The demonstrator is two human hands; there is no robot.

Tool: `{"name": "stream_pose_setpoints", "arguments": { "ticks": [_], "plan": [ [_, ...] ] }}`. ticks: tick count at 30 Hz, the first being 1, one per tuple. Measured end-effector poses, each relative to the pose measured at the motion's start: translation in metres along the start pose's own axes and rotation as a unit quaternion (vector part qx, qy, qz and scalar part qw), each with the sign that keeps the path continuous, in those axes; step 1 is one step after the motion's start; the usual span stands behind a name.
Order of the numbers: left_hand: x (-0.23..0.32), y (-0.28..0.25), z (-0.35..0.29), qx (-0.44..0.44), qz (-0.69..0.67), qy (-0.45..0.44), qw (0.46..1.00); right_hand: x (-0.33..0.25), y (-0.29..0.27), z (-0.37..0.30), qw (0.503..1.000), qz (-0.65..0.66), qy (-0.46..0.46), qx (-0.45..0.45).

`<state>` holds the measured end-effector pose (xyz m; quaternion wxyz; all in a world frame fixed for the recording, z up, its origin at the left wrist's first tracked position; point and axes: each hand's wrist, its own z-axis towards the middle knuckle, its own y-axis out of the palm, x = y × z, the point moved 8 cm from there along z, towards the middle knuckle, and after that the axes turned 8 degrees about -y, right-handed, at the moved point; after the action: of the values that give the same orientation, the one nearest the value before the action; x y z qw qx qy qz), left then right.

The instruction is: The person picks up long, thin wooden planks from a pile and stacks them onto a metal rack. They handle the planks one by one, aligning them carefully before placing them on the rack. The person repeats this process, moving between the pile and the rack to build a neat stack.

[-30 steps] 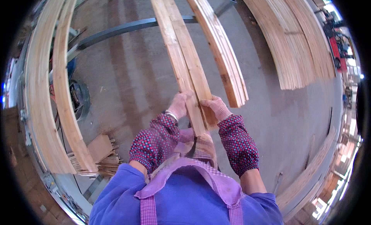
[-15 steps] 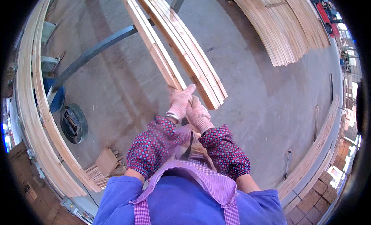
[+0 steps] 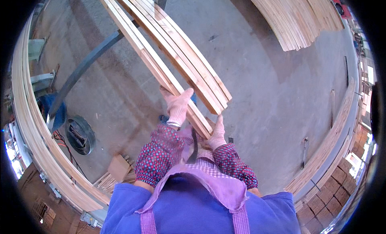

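Observation:
My left hand [image 3: 177, 106], in a pale pink knit glove, is closed round a narrow bundle of wooden strips [image 3: 155, 69], thumb across the top and fingertips at its left side. Close to my body, at the bundle's near end, is my right hand [image 3: 217, 136], gloved alike. Its thumb points up beside the end and its other fingers curl underneath, mostly hidden. Just right of the bundle lies a wider group of wooden strips [image 3: 193, 67], its near end a little beyond my right thumb. Farther off, both groups cross a grey metal bar [image 3: 86, 65].
Long boards [image 3: 30, 113] curve along the left side. A round dark bin [image 3: 79, 134] with scraps and a blue container [image 3: 54, 107] stand inside them. A large board stack [image 3: 287, 23] lies far right, more boards [image 3: 325, 165] near right. A cardboard box [image 3: 119, 168] sits lower left.
The held bundle has come nearer, its end now past my left hand. My hands have moved apart, the right one down and to the right. The view has shifted slightly.

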<state>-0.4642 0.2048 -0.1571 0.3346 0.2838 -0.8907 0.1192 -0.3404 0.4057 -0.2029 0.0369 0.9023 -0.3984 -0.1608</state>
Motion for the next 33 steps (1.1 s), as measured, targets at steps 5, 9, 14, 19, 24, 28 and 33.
{"name": "stream_pose_setpoints", "arguments": {
  "ticks": [5, 9, 14, 19, 24, 28, 33],
  "plan": [
    [-0.030, 0.014, 0.046, -0.016, -0.008, 0.042, 0.999, -0.040, 0.065, -0.037, 1.000, -0.009, 0.008, 0.029],
    [-0.015, 0.031, 0.058, -0.041, -0.015, 0.031, 0.999, -0.043, 0.028, 0.046, 0.997, 0.014, -0.056, 0.058],
    [-0.008, 0.032, 0.057, -0.040, -0.049, 0.023, 0.998, -0.037, 0.016, 0.060, 0.995, 0.025, -0.042, 0.090],
    [0.001, 0.035, 0.049, -0.054, -0.084, 0.039, 0.994, -0.043, 0.039, 0.055, 0.995, 0.048, -0.081, -0.042],
    [-0.001, 0.020, 0.051, -0.032, 0.177, 0.099, 0.979, -0.042, 0.041, 0.051, 0.993, 0.024, -0.075, -0.089],
    [0.008, -0.009, 0.006, -0.039, 0.411, 0.059, 0.909, -0.050, 0.038, 0.067, 0.991, -0.019, -0.076, -0.105],
    [0.012, -0.120, -0.041, -0.025, 0.410, 0.096, 0.907, -0.049, 0.012, 0.053, 0.966, -0.153, -0.187, -0.095]
  ]
}}
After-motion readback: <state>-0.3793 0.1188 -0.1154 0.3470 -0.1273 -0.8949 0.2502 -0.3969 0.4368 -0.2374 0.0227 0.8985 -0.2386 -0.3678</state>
